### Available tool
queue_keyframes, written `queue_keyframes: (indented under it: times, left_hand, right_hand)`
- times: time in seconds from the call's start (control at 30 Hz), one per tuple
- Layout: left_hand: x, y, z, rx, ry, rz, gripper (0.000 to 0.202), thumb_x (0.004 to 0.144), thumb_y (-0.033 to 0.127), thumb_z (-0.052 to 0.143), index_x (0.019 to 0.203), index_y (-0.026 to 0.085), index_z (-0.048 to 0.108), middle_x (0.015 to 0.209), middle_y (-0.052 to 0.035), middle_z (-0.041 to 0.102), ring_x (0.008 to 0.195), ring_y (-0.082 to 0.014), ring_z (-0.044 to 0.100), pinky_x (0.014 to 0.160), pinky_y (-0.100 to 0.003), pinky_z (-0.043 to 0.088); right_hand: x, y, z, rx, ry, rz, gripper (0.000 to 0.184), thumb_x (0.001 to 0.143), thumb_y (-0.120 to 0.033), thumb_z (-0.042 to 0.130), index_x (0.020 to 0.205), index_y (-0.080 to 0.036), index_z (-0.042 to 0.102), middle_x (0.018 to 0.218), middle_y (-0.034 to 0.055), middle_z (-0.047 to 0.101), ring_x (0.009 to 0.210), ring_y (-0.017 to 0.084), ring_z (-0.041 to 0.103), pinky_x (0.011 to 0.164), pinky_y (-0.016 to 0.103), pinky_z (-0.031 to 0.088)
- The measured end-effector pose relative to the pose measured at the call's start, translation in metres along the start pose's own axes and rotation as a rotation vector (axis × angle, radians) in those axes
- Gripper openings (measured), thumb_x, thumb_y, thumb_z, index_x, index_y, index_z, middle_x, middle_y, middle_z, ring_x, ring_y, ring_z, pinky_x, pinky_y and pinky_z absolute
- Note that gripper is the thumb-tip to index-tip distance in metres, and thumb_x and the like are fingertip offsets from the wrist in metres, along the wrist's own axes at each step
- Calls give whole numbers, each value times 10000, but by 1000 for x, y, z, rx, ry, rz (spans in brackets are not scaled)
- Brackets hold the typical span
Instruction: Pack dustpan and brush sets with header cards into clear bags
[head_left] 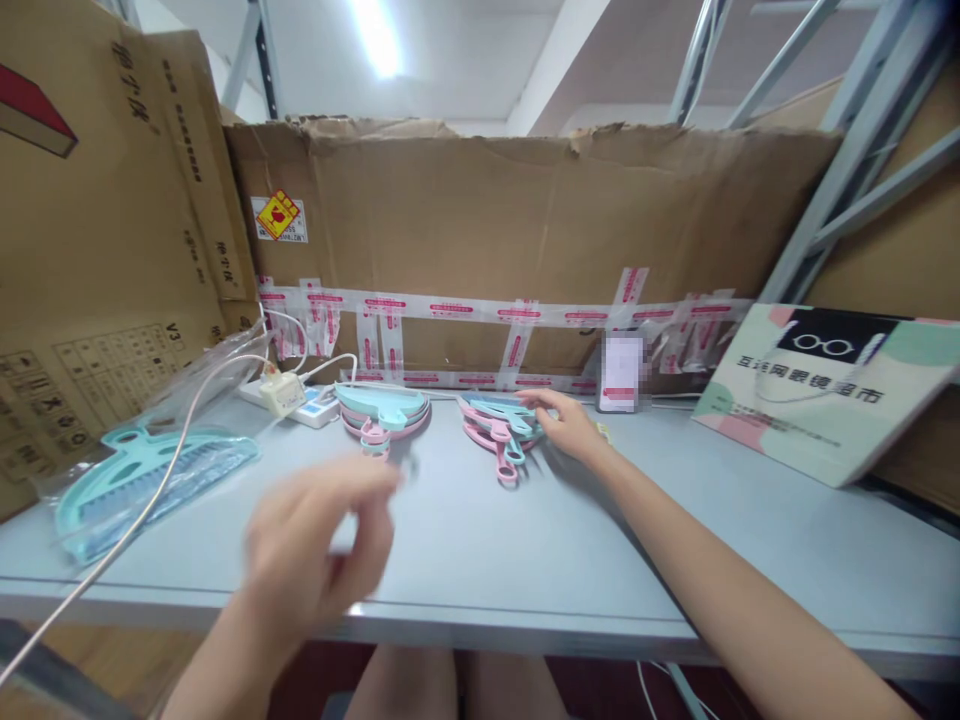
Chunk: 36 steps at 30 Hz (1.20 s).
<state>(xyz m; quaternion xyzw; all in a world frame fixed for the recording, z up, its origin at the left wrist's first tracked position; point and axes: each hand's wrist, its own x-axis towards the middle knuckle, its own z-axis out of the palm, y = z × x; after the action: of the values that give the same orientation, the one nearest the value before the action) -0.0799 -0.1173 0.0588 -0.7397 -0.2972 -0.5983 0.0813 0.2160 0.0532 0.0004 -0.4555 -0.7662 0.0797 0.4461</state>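
Note:
My right hand [564, 424] reaches to the back of the grey table [480, 560] and rests its fingers on a stack of pink and teal fan-shaped plastic pieces [495, 428]. A second stack of the same pieces [382, 412] lies to its left. My left hand [319, 545] hovers blurred above the table's front edge with fingers loosely curled and nothing visible in it. At the far left a teal comb-like piece [146, 485] lies inside a clear plastic bag.
A taped cardboard wall [525, 220] closes the back. Cardboard boxes [90, 230] stand at the left. A white power strip [296, 400] with cables sits at the back left. A printed board [825, 390] leans at the right, and a phone [622, 372] stands against the cardboard.

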Motion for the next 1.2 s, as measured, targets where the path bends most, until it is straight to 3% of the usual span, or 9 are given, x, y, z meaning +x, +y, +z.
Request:
queue_keyframes:
  times: [0.03,0.1,0.17,0.3,0.53,0.83,1.0,1.2]
  left_hand:
    - [11,-13,5,156,-119,-29,148,760,167,512,830,257,607,656,18,640,486,-132,539,452,-258,422]
    - [29,-41,16,428,-482,-222,144,799,244,449,788,216,589,668,-4,639,554,-153,568,484,-257,391]
    - [41,-64,28,548,-715,-335,201,818,321,417,779,205,576,642,-14,645,627,-179,593,516,-259,367]
    - [47,-83,46,642,-878,-427,274,822,424,397,817,211,570,500,-6,612,664,-214,613,529,-259,323]
    - [31,-84,52,702,-816,-342,254,797,438,459,746,209,557,614,-44,654,711,-236,613,518,-269,279]
    - [25,-87,52,721,-720,-372,292,780,474,460,675,206,506,753,-54,662,721,-222,595,530,-272,294]
    - [23,-87,53,692,-681,-356,259,785,444,470,677,211,499,649,-36,631,737,-228,580,537,-278,299]
    - [21,-93,52,709,-618,-315,303,786,478,490,669,199,504,743,-46,640,718,-208,575,520,-273,288]
  right_hand:
    - [0,0,0,6,8,8,384,737,-107,414,1022,-192,656,937,49,690,893,172,632,837,345,482]
    - [0,0,-2,19,21,22,384,739,-116,412,1027,-192,655,935,52,690,894,174,634,826,343,487]
    - [-1,-1,-4,28,25,32,376,744,-130,415,1027,-190,655,923,52,694,886,177,638,815,343,491]
    - [-2,-1,-10,29,25,47,338,758,-168,433,1008,-189,659,914,50,698,887,188,639,816,353,485]
    - [-3,5,-14,23,7,90,329,775,-200,429,1017,-177,652,924,57,698,903,190,634,844,358,463]
    - [-5,2,-15,47,23,114,301,764,-240,454,960,-169,672,859,55,700,851,190,642,826,348,471]
    - [-5,6,-14,65,29,102,307,782,-254,444,971,-158,667,872,55,696,858,177,640,842,334,465]
    - [-5,3,-15,65,17,94,306,779,-245,441,959,-148,668,868,65,697,855,179,642,838,332,469]
